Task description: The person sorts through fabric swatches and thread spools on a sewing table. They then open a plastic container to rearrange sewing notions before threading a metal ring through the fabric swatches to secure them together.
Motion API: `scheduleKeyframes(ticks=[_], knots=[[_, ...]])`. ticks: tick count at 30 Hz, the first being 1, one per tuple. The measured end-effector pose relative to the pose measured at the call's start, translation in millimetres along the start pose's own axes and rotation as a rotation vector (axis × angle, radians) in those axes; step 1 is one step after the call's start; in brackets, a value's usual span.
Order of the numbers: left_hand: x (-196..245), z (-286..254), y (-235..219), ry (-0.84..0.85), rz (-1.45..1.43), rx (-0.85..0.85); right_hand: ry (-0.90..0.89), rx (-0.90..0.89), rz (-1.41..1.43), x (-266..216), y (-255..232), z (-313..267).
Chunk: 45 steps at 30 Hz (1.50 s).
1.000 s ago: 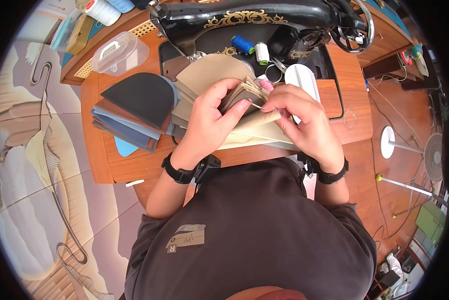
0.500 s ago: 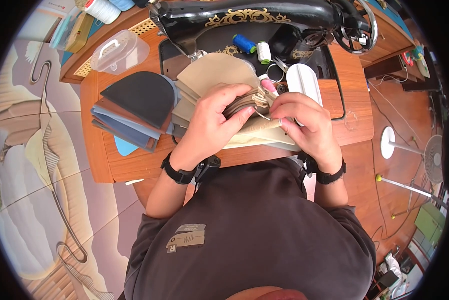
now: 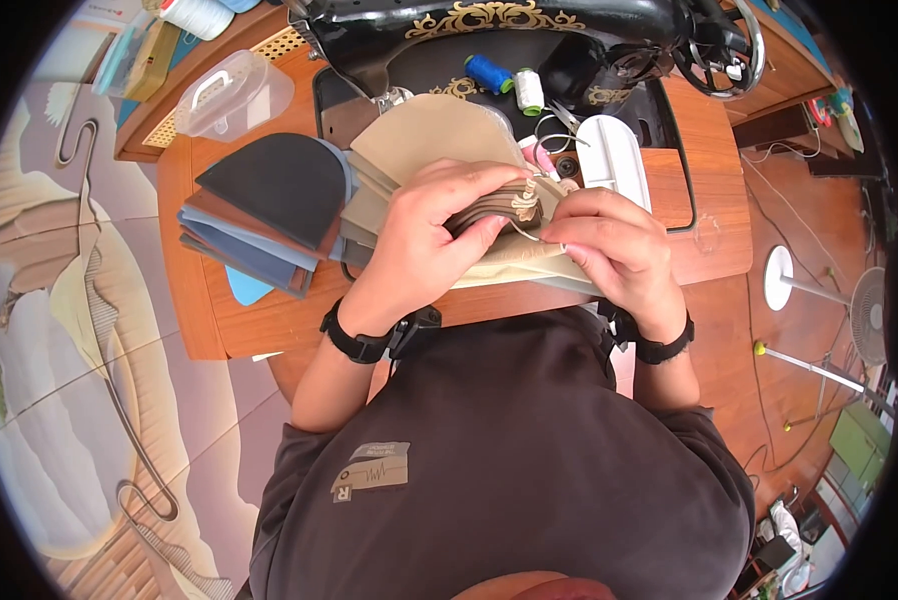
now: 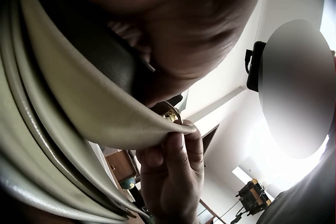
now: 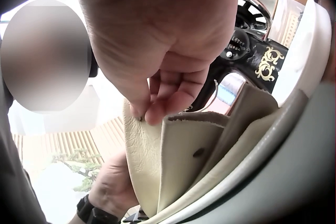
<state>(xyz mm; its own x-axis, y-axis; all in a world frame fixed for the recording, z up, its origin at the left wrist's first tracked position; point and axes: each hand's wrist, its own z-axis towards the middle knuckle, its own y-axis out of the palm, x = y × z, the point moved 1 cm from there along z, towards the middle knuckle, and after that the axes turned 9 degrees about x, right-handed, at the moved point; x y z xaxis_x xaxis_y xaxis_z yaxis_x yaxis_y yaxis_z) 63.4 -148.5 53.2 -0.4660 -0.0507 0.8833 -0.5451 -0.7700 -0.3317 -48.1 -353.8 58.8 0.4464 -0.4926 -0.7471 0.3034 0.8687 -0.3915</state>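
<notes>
A thick bundle of leather swatches [image 3: 489, 205], brown with pale cut edges, is bent up in my left hand [image 3: 424, 240], thumb in front and fingers behind. My right hand [image 3: 614, 240] pinches the corner of a cream leather swatch [image 5: 144, 155] between thumb and fingertips. A thin curved wire [image 5: 216, 94] shows beside the swatches in the right wrist view. One swatch there has a punched hole [image 5: 198, 152] near its corner. Behind my left hand lies a fanned tan swatch [image 3: 434, 140] with rounded end. Left fingertips are partly hidden by the bundle.
A black sewing machine [image 3: 489, 22] spans the back. Blue thread [image 3: 487, 73] and white thread [image 3: 529, 92] spools, scissors [image 3: 566, 118] and a white tray [image 3: 612, 160] lie before it. Dark swatches [image 3: 269, 185] and a clear box [image 3: 234, 97] are at left.
My right hand has shifted slightly right, its fingertips moving from near the bundle to the cream swatch's corner. The bundle's cut ends have turned more toward the right.
</notes>
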Motion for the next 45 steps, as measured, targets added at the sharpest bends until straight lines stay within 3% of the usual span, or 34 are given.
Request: scheduleKeyframes(ticks=[4,16,23,28,31,37,40,43,45], knots=[[-0.8,2.4,-1.7,0.076,0.055,-0.010,0.019,0.007,0.024,-2.3,-0.6,-3.3],[-2.5,0.3,-9.8,-0.151,-0.058,-0.120,0.089,-0.078,0.048,-2.2,3.0,1.7],[-4.7,3.5,-8.3,0.031,-0.032,-0.144,0.144,-0.186,0.108,-2.9,-4.5,8.4],[-0.9,4.3,-3.9,0.067,-0.016,-0.122,0.149,-0.139,0.105,-5.7,-2.1,14.0],[3.8,0.5,-5.6,-0.115,-0.090,-0.151,0.123,-0.125,0.095,-4.5,-0.7,16.5],[5.7,-6.8,-6.7,-0.241,-0.038,-0.154,0.217,0.027,0.122,1.2,13.9,10.0],[6.2,-7.9,-5.3,-0.214,-0.073,-0.120,0.198,0.056,0.067,-4.1,16.3,10.3],[-1.5,-9.1,-2.7,0.026,-0.072,-0.058,0.213,0.090,0.037,-8.7,19.7,11.7],[5.5,-9.7,-1.6,-0.031,0.061,-0.064,0.193,0.131,0.029,-10.5,21.7,11.7]])
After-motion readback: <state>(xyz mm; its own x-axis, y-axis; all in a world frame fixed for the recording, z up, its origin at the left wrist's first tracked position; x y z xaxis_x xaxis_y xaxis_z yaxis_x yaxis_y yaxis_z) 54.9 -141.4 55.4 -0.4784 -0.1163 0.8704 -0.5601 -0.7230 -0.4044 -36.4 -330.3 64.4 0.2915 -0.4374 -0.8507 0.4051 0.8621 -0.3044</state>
